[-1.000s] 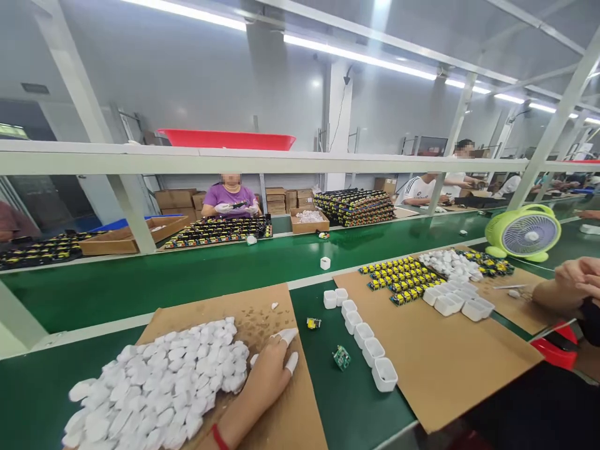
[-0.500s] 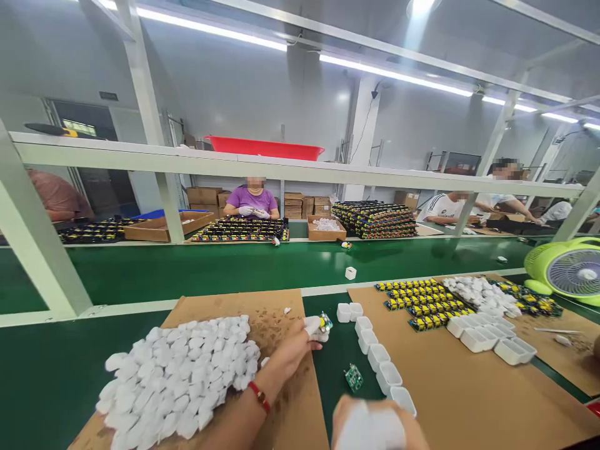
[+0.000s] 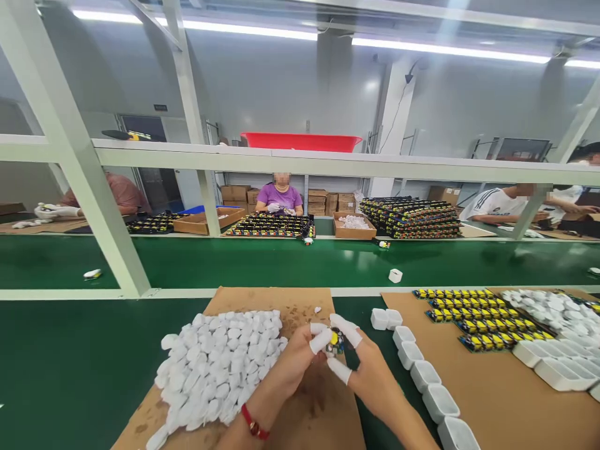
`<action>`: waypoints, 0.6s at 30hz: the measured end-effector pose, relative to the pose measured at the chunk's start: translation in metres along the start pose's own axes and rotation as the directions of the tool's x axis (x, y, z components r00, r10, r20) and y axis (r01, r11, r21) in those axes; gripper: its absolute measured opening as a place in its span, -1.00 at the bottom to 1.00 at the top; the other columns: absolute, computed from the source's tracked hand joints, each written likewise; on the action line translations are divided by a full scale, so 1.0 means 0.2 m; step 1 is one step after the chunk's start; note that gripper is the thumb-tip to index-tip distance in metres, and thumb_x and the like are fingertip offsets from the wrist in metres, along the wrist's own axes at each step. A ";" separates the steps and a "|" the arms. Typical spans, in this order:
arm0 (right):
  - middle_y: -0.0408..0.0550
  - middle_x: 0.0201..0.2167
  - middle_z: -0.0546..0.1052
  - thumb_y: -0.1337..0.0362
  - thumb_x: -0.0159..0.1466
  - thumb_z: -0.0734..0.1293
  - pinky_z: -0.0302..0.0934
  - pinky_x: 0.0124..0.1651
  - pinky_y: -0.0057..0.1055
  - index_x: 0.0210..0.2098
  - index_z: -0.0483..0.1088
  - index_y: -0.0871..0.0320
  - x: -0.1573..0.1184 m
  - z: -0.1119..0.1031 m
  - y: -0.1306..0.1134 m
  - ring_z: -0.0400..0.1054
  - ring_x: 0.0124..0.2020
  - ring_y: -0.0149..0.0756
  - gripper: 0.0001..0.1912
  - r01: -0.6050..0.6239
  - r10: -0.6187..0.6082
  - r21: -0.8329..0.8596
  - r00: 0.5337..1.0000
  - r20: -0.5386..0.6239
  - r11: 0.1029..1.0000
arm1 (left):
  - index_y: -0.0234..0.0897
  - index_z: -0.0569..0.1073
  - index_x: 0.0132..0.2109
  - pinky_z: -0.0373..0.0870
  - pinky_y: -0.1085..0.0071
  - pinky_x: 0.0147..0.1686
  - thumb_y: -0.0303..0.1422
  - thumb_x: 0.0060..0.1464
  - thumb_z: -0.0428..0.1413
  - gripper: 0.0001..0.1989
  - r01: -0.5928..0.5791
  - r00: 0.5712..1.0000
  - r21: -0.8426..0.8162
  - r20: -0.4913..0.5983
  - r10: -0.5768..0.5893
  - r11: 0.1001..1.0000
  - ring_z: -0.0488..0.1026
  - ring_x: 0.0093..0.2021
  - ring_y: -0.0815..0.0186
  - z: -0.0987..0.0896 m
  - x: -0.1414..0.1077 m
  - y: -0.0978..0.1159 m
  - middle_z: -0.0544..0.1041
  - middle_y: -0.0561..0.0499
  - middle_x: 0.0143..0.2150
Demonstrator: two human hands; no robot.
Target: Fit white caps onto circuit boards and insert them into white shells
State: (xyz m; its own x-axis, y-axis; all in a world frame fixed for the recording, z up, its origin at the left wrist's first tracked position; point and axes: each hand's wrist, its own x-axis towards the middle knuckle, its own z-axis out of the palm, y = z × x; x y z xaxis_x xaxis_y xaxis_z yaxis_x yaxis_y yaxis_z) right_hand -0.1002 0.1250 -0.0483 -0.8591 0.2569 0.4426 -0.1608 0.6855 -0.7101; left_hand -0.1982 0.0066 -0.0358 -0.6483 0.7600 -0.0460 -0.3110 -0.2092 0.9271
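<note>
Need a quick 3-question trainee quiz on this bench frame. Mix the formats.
1. True or false: both hands hold the small yellow and green part together.
2. The pile of white pieces lies on which side of the hands? A) left B) right
3. Fill in: the row of open white cases lies beside the ____ hand.

Key: 1 true; 2 A; 3 right. The left hand wears white fingertip covers.

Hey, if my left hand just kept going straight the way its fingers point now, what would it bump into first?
Probably the right hand: the left hand points right, both pinching the small yellow component.
</note>
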 end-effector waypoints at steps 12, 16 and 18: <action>0.24 -0.01 0.47 0.36 0.13 0.28 0.28 0.05 0.04 -0.02 0.42 0.33 0.26 0.15 -0.07 0.33 0.04 0.11 -0.58 0.065 -0.115 -0.421 0.989 -0.094 0.905 | -0.31 0.45 -0.01 0.44 0.45 -0.21 -0.21 -0.27 0.43 -0.36 -0.162 0.978 -0.227 -0.164 0.126 0.960 0.46 -0.14 0.23 -0.07 0.00 0.05 0.50 -0.11 -0.07; 0.27 0.12 0.37 0.15 0.24 0.21 0.27 0.12 0.03 0.15 0.26 0.34 0.22 0.23 0.01 0.27 0.15 0.06 -0.45 0.106 -0.150 -0.346 0.983 -0.102 0.932 | -0.31 0.45 -0.16 0.44 0.45 -0.22 -0.27 -0.15 0.36 -0.60 -0.255 0.940 -0.352 -0.307 0.147 0.901 0.47 -0.21 0.28 -0.16 0.05 0.05 0.51 -0.03 -0.21; 0.20 0.02 0.46 0.12 0.28 0.14 0.31 0.09 0.02 0.06 0.35 0.25 0.16 0.28 0.10 0.35 0.07 0.02 -0.54 0.113 -0.136 -0.237 0.987 -0.082 0.965 | -0.32 0.44 -0.21 0.44 0.45 -0.27 -0.26 -0.06 0.31 -0.69 -0.295 0.923 -0.402 -0.353 0.150 0.867 0.47 -0.25 0.29 -0.18 0.05 0.05 0.50 -0.01 -0.30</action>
State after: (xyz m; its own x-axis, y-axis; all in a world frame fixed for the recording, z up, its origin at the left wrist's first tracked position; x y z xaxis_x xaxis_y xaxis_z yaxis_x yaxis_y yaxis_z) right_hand -0.1578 0.1088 -0.0783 -0.7867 0.2165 0.5782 -0.1372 0.8518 -0.5056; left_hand -0.2325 -0.0102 -0.0394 -0.8907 0.4532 -0.0342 -0.3579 -0.6530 0.6675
